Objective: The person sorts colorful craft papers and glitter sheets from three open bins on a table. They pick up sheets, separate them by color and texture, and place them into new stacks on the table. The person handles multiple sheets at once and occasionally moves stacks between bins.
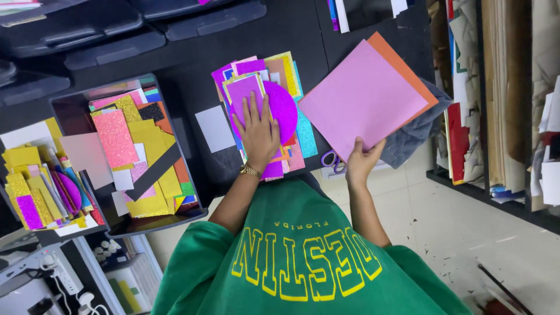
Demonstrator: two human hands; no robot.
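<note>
My left hand [256,131], with a gold watch on the wrist, lies flat with fingers spread on a pile of coloured paper and glitter sheets [300,137] on the black table [192,76]. Under its fingers is a purple glitter circle [284,105] on top of the pile. My right hand [361,158] grips the near corner of a large pink sheet [361,99], with an orange sheet [408,64] right behind it. Both sheets are held tilted just right of the pile.
A black tray [157,224] full of glitter scraps stands at the left, with a second heap of scraps [35,186] beyond it. A white paper square [214,128], purple-handled scissors [332,160] and a grey cloth [417,131] lie near the pile. Paper-filled shelves [496,99] stand on the right.
</note>
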